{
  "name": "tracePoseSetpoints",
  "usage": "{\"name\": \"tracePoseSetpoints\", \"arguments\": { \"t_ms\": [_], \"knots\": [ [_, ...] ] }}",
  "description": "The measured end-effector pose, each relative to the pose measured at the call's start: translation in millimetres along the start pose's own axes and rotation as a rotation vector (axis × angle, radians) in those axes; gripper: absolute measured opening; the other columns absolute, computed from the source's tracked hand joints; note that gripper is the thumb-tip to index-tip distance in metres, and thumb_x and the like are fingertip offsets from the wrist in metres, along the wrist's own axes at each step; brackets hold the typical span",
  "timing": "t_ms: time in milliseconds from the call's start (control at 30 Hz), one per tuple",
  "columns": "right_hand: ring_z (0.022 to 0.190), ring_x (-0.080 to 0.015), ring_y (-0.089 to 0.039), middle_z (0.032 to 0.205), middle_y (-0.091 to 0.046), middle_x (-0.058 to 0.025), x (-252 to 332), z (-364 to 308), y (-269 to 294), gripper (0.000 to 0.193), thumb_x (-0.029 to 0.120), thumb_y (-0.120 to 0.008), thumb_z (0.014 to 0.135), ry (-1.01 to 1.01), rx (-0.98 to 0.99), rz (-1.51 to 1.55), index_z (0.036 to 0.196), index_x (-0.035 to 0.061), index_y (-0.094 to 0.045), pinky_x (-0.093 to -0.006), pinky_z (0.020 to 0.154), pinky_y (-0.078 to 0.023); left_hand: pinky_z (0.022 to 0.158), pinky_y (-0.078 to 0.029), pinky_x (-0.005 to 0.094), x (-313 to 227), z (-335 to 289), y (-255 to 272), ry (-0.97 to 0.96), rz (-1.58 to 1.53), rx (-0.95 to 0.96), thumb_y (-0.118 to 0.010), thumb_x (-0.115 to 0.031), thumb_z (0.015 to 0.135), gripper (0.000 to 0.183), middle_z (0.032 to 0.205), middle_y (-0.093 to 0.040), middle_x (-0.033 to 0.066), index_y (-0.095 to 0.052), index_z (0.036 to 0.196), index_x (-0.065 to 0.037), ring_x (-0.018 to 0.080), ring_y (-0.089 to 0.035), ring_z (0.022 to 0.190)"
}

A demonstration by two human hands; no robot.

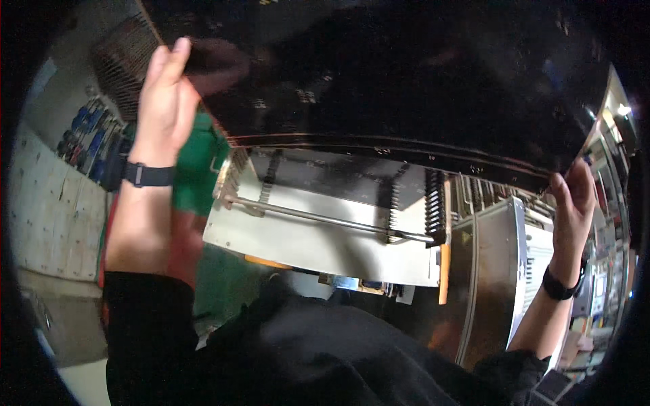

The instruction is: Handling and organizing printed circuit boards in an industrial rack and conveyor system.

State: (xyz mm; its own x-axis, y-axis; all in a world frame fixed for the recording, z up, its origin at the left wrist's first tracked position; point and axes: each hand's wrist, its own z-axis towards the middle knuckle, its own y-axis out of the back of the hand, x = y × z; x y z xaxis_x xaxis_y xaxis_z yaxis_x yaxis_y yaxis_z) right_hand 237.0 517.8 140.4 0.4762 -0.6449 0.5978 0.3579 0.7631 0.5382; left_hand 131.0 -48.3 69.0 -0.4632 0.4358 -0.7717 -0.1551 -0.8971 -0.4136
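Observation:
A large, dark, glossy circuit-board panel (pixel 406 88) with small pale markings fills the upper part of the view, raised in front of me. My left hand (pixel 164 98) grips its left edge, thumb over the near face. At the panel's lower right corner, my right hand (pixel 574 196) is closed on the edge, its thumb uppermost; the far fingers are hidden. Below the panel's near edge stands a white slotted rack (pixel 305 250), fitted with comb-like spring dividers (pixel 435 203) and a metal rod (pixel 325 220).
Green equipment (pixel 196 162) stands left of the rack. A metal cabinet (pixel 487 271) is close on its right, with more racks of dividers behind. Pale cabinet doors (pixel 54 203) line the far left. An orange strip (pixel 443 274) edges the rack's right side.

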Motion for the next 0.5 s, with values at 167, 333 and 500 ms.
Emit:
{"name": "tracePoseSetpoints", "arguments": {
  "t_ms": [167, 333, 500],
  "knots": [
    [0.085, -0.0067, -0.056, 0.097, -0.059, 0.0006, -55.0, -18.2, -30.5, 0.026, 0.001, -0.065, 0.095, -0.132, -0.067, 0.174, 0.118, 0.0028, -0.054, -0.0219, 0.074, -0.048, 0.107, -0.044, 0.0524, 41.5, -17.4, -3.3, -0.074, -0.049, -0.053, -0.049, -0.016, 0.104, 0.018, 0.122, -0.062, 0.017, -0.052, 0.117, -0.004, 0.0314, -0.06, 0.118],
    [0.075, -0.0046, -0.05, 0.082, -0.049, 0.0032, -70.4, -30.2, -66.2, 0.012, 0.001, -0.062, 0.097, -0.184, -0.094, 0.117, 0.104, 0.0033, -0.052, -0.0197, 0.067, -0.044, 0.106, -0.045, 0.0553, 67.1, -23.0, 4.5, -0.079, -0.029, -0.094, -0.046, -0.014, 0.105, 0.021, 0.126, -0.059, 0.0158, -0.048, 0.124, -0.006, 0.0325, -0.059, 0.119],
    [0.072, -0.005, -0.047, 0.078, -0.044, 0.003, -88.5, -35.2, -94.8, 0.014, 0.005, -0.062, 0.098, -0.181, -0.045, 0.094, 0.093, 0.0046, -0.049, -0.0218, 0.068, -0.046, 0.107, -0.044, 0.056, 82.8, -23.6, 22.2, -0.121, 0.03, -0.156, -0.046, -0.013, 0.105, 0.022, 0.129, -0.056, 0.0149, -0.045, 0.126, -0.005, 0.0317, -0.056, 0.122]
  ]
}}
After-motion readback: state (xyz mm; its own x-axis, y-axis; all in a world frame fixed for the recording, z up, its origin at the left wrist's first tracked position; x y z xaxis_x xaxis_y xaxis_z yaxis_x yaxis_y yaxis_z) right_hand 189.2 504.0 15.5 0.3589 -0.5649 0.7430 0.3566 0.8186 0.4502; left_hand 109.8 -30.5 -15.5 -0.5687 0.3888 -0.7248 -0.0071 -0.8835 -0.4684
